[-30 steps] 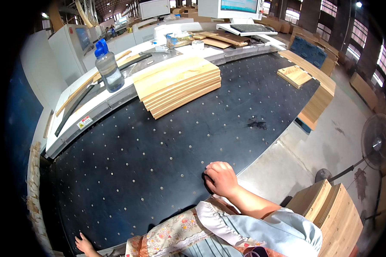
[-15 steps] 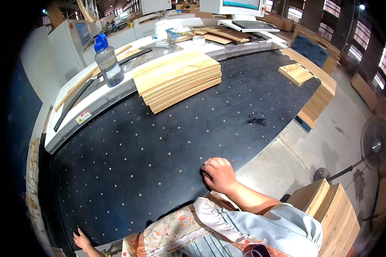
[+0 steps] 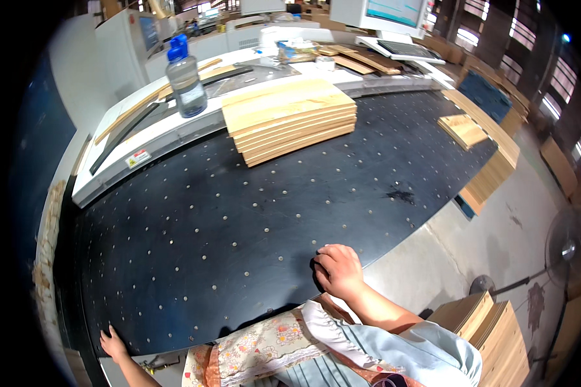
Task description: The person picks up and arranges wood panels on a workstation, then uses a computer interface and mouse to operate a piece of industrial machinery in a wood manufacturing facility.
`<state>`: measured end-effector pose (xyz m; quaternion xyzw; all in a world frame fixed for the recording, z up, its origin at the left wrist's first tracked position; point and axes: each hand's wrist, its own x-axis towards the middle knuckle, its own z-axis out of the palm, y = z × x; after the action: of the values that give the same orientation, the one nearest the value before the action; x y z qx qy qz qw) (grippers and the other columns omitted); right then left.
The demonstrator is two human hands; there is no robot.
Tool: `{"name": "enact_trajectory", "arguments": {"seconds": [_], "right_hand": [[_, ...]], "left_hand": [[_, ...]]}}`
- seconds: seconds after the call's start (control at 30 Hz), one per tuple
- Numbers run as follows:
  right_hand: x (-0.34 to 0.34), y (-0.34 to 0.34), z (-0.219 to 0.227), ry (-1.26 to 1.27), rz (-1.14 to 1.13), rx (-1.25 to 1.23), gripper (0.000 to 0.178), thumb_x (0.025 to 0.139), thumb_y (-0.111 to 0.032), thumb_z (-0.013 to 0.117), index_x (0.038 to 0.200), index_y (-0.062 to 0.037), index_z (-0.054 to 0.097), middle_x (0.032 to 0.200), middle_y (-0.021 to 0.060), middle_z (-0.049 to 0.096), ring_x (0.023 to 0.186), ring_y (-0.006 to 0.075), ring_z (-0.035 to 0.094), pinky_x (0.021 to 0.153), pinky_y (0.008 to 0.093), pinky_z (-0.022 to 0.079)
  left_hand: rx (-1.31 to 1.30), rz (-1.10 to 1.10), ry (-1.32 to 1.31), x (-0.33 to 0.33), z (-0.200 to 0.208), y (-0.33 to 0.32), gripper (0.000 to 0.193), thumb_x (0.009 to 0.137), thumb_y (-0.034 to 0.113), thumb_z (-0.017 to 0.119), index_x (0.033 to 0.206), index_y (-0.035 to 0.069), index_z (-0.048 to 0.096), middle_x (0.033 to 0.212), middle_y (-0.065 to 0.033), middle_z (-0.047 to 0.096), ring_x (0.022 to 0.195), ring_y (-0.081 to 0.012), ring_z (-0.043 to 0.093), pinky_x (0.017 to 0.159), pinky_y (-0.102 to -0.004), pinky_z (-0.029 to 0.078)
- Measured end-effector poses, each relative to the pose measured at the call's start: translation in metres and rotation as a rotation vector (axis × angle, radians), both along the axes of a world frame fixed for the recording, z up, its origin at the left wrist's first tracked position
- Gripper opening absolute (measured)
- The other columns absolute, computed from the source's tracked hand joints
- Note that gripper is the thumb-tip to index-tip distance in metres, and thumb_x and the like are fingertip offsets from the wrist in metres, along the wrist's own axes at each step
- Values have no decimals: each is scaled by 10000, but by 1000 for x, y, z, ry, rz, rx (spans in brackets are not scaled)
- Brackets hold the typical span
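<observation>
My right hand rests with curled fingers on the near edge of a wide black table dotted with small metal studs; nothing is in it. At the table's near left corner my left hand lies flat, fingers spread, holding nothing. A stack of several light wooden boards lies at the far side of the table, well beyond both hands. A clear plastic bottle with a blue cap stands on the white rail behind the stack.
Smaller wooden pieces and a long board stack lie at the table's right end. More stacked boards stand on the floor at lower right, next to a floor fan. A monitor and keyboard sit at the back.
The view has shifted slightly, so the table appears lower and nearer. My left hand has slid further onto the table's corner. My right hand has stayed on the table edge.
</observation>
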<state>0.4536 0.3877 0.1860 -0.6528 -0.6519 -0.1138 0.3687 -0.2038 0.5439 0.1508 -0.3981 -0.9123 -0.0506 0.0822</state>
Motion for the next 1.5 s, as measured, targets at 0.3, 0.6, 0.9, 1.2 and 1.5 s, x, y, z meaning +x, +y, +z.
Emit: {"name": "enact_trajectory", "arguments": {"seconds": [0.3,0.6,0.9,1.2,1.5], "right_hand": [[0,3,1,-11,-10,16,192,619,-78,666,807,-55,630,898,70,605,876,262,578,772,386,446],[-2,5,2,-20,-25,-21,164,648,-93,657,807,-78,619,913,70,603,892,272,566,784,395,428],[-32,84,43,22,467,-361,361,721,-176,665,1037,-18,587,1110,172,554,1062,342,513,925,407,411],[-165,323,22,-114,393,-214,492,756,-222,644,1186,-34,498,1278,163,440,1236,332,376,1011,440,339],[-210,389,-8,-236,82,-399,459,841,-260,561,1202,0,450,1246,151,464,1237,286,383,1008,528,309]], "left_hand": [[19,36,-77,30,16,-6,628,878,517,448,1345,100,397,1398,-169,348,1301,-307,299,1069,-417,257],[40,24,-87,36,21,-8,643,866,527,458,1343,100,397,1392,-175,355,1302,-318,295,1069,-423,259],[6,166,-171,49,25,-18,623,868,535,435,1381,199,327,1479,-44,234,1376,-238,165,1002,-579,284],[121,108,-203,59,29,-18,593,846,457,530,1339,158,388,1452,-67,279,1364,-249,192,965,-592,316],[130,-33,-224,70,48,-28,609,820,327,596,1342,114,367,1459,-92,253,1383,-278,128,1003,-648,203]]}}
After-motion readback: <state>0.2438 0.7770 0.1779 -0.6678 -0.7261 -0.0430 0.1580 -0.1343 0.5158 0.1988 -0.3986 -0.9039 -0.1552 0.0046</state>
